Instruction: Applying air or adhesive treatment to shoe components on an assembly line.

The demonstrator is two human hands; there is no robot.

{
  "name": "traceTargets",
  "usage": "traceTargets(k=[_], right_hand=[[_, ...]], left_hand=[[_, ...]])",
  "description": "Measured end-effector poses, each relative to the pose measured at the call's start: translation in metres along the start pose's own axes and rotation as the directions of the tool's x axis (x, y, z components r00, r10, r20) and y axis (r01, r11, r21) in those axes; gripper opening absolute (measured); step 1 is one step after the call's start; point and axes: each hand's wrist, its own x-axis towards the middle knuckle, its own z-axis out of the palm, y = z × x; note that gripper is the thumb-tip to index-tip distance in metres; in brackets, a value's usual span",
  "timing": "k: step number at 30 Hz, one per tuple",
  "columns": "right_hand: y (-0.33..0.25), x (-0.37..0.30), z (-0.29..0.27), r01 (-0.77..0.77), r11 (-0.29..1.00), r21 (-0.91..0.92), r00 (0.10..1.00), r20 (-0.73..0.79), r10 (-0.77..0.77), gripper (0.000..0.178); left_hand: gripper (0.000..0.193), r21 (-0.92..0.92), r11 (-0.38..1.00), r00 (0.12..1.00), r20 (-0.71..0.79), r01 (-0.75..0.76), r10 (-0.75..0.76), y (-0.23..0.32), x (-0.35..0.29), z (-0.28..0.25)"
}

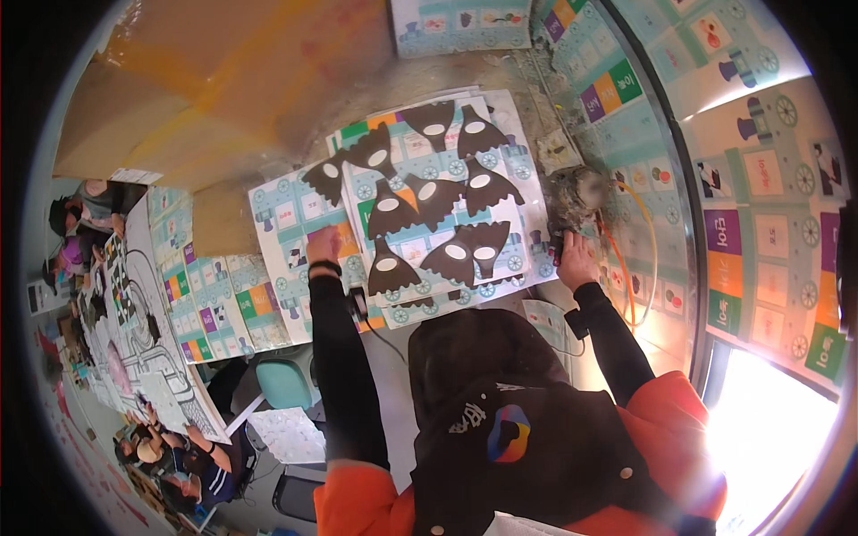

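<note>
A stack of large printed sheets point(500, 286) lies on the work surface, with several dark brown fan-shaped pieces point(440, 201), each with a white oval, spread over it. My left hand point(328, 246) rests on a printed sheet at the left edge of the stack, fingers laid down against its orange patch and hard to make out there. At the right edge of the stack, my right hand point(579, 262) is closed round a small dark object with a bit of red point(560, 247). The fingers hide most of that object, so its kind does not show.
Just beyond my right hand stands a grey round device point(581, 189), with an orange cord point(617, 246) and a yellow cord nearby. Printed panels line the right side. At the left are brown board point(232, 98), a teal chair point(284, 384) and several people at a long table.
</note>
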Motion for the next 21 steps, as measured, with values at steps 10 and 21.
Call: traceTargets(k=[10,21], right_hand=[[0.009,0.006,0.018,-0.085,0.994,0.070,0.996,-0.007,0.086,0.055],[-0.025,-0.090,-0.050,-0.267,0.472,0.840,0.953,0.158,0.259,0.046]], left_hand=[[0.019,-0.405,0.817,0.896,0.019,0.412,-0.443,0.069,0.060,0.072],[0.046,0.138,0.853,0.852,0.091,0.503,-0.516,0.009,-0.168,-0.054]])
